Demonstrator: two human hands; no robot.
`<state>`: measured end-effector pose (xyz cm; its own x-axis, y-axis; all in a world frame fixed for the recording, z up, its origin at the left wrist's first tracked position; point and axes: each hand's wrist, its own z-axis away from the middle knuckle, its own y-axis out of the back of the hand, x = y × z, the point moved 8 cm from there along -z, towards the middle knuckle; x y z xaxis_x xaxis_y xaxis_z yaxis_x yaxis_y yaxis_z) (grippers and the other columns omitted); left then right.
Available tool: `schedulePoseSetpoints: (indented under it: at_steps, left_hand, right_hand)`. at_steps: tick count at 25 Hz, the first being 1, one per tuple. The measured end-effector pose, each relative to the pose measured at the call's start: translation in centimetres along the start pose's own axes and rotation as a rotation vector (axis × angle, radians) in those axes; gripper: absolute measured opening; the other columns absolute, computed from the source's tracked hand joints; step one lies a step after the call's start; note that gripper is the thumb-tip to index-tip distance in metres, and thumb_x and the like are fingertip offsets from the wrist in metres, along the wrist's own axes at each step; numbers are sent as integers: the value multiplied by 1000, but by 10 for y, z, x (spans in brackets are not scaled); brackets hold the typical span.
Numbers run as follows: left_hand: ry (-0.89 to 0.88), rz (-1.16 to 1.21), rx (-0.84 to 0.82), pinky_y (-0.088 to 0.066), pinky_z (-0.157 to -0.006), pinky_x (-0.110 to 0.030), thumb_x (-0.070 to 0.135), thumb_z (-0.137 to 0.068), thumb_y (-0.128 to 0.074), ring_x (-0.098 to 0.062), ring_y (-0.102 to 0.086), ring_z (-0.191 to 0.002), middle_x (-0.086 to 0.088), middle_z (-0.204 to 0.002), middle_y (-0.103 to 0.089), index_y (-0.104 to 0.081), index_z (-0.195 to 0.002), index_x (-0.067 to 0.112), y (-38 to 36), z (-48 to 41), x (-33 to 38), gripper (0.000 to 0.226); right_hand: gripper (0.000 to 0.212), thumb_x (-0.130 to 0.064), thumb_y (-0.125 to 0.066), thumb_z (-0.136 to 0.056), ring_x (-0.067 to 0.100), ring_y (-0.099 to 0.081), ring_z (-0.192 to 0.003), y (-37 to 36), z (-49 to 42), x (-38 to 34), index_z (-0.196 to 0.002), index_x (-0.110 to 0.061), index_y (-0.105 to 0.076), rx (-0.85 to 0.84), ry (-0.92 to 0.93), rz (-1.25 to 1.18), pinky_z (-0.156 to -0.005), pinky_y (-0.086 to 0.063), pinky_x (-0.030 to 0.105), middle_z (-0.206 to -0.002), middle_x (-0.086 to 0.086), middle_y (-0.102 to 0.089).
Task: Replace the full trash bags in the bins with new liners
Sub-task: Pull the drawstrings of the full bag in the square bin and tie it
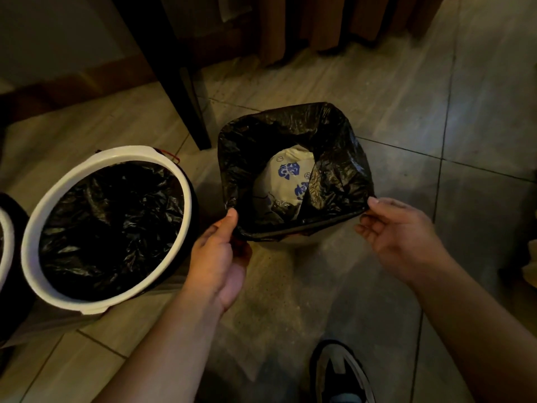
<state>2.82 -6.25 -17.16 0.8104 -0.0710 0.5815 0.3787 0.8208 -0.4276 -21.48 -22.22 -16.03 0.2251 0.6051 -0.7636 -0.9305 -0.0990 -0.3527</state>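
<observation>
A black trash bag (pixel 328 158) stands open on the tiled floor in the middle of the view, with a white wrapper printed in blue (pixel 286 178) inside it. My left hand (pixel 220 254) pinches the bag's near left corner between thumb and fingers. My right hand (pixel 398 231) pinches the near right corner, and the bag's near edge is stretched taut between the two hands. To the left stands a round bin with a white rim (pixel 32 228), lined with a crumpled black liner (pixel 113 228).
Part of a second white-rimmed bin (pixel 7 242) shows at the far left edge. A dark furniture leg (pixel 186 91) stands just behind the bins, with brown curtains (pixel 319 21) beyond. My shoe (pixel 340 370) is on the floor below the bag.
</observation>
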Motion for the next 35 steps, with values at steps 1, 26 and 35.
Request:
schedulePoseSetpoints:
  at_steps: [1, 26, 35]
  left_hand:
    - [3, -9, -14, -57, -88, -37, 22, -92, -71, -23, -74, -114, -13, -124, -76, -61, -141, 5, 1, -1, -1, 53]
    - [-199, -301, 23, -57, -61, -26, 25, -96, -74, -9, -72, -70, 2, -79, -74, -65, -84, 23, 5, 3, 13, 16]
    - [-245, -115, 104, -54, -51, -23, -1, -90, -71, -9, -66, -58, -1, -70, -70, -72, -85, 18, -4, 21, 34, 19]
  right_hand:
    - [20, -8, -69, -90, 16, -67, -71, 3, 0, -7, -72, -17, -70, 38, 62, 113, -77, -55, 38, -74, 2, -68]
    - [31, -43, -75, -90, 4, -62, -62, -28, 20, -58, -107, -28, -56, 223, 520, 1096, -54, -44, 22, -74, -10, -59]
    - [20, -22, -73, -93, 8, -69, -67, -47, 24, -69, -103, -31, -59, 85, 664, 857, -59, -58, 29, -78, -5, -67]
